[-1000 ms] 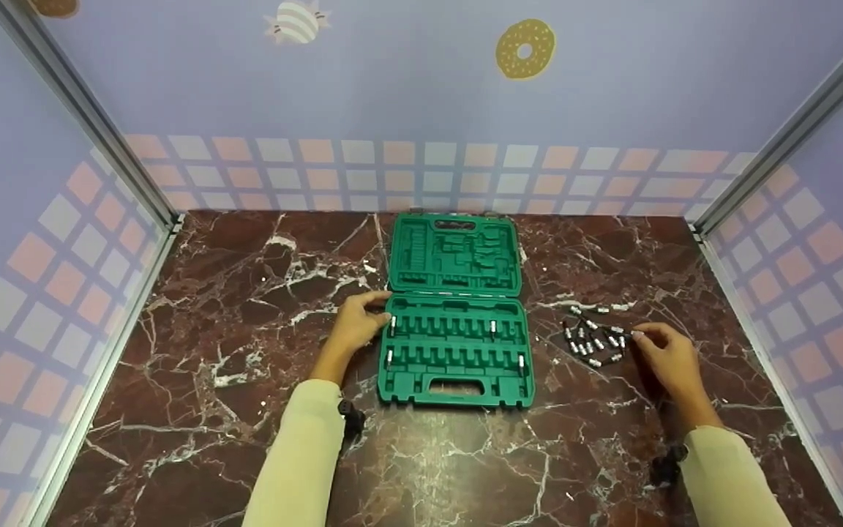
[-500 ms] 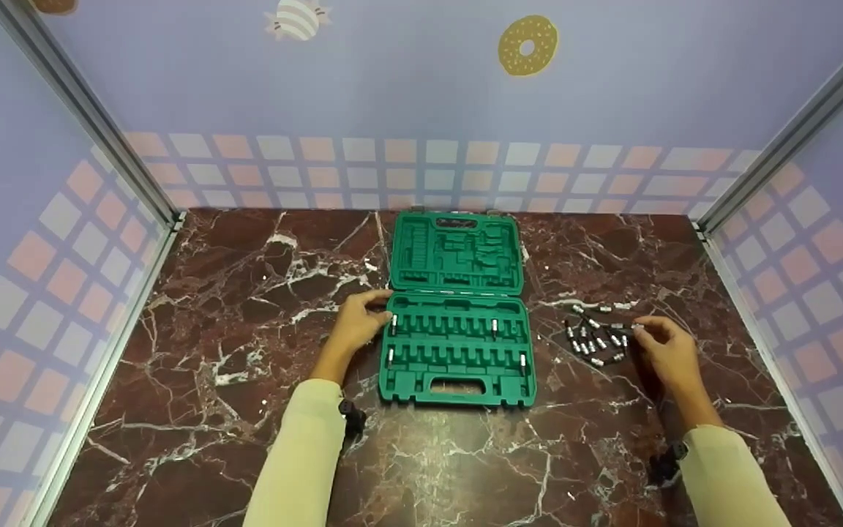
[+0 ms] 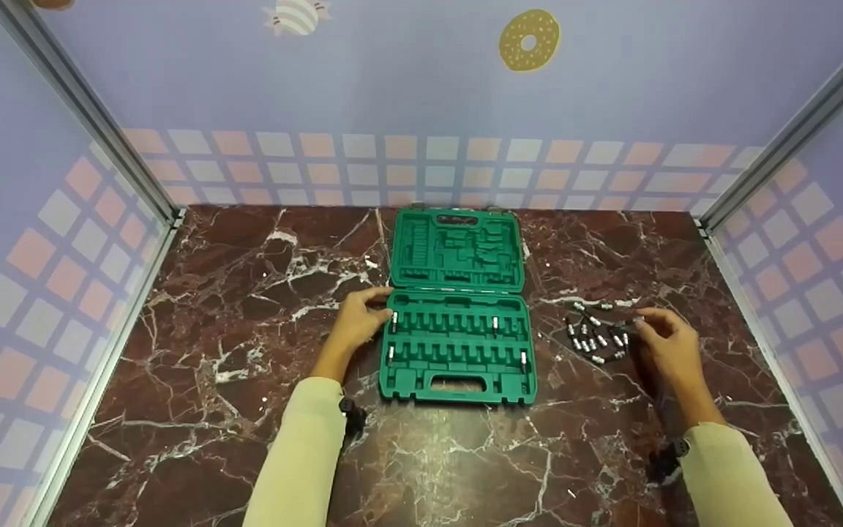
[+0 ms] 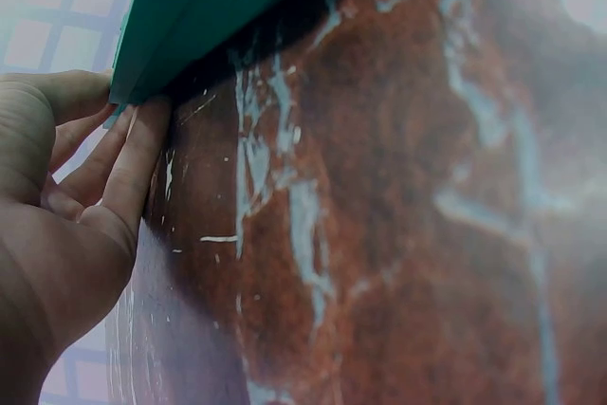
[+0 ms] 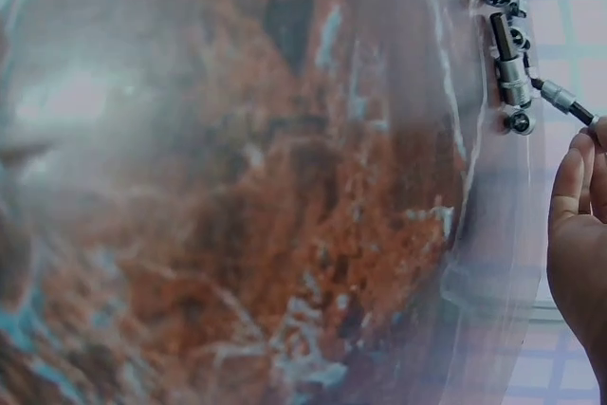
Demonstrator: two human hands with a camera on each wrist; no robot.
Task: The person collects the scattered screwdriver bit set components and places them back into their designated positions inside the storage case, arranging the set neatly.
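Observation:
A green plastic tool case (image 3: 408,386) lies unfolded on the table, with a few silver-and-black bit sockets (image 3: 524,359) standing in its slots. My left hand (image 3: 358,322) holds the case's left edge. In the left wrist view, its thumb and fingers (image 4: 142,154) are on either side of the case's green corner. To the right of the case, my right hand (image 3: 669,344) pinches the dark end of one bit socket (image 5: 558,95), beside the loose group. In the right wrist view, the silver part of that bit socket points away from the fingertips.
Several loose bit sockets (image 3: 591,344) lie clustered between the case and my right hand. The dark red marble-patterned table (image 3: 246,439) extends to both sides. Patterned panels (image 3: 421,88) close off the back, left and right.
My right hand has shifted slightly away from me, drawing one bit socket a little up and right from the group. The left hand stays at the case edge.

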